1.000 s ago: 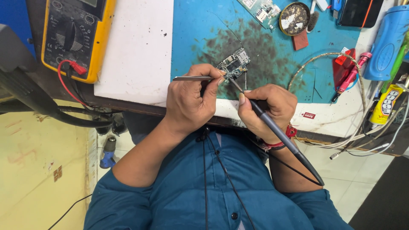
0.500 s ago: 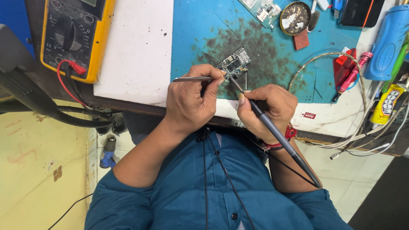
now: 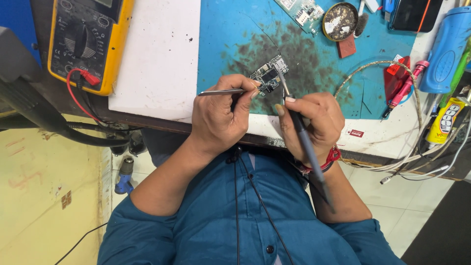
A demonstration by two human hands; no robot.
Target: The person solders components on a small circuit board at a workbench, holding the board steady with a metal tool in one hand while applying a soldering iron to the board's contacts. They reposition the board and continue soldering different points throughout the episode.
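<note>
A small green circuit board [image 3: 270, 73] lies on a blue, soot-stained work mat [image 3: 230, 34] near the bench's front edge. My left hand [image 3: 221, 118] grips thin metal tweezers [image 3: 218, 92], whose tips touch the board's left side. In my right hand [image 3: 314, 122] is a dark soldering iron [image 3: 306, 147], held like a pen. Its tip rests on the board's right part. The two hands sit close together just in front of the board.
A yellow multimeter [image 3: 88, 39] with a red lead stands at the left on a white sheet [image 3: 157, 59]. Behind are another circuit board [image 3: 301, 10] and a round tin [image 3: 339, 20]. At the right lie a blue device [image 3: 449, 49], a yellow tube [image 3: 444, 120], a pink tool [image 3: 407, 88] and a looped white cable [image 3: 417, 118].
</note>
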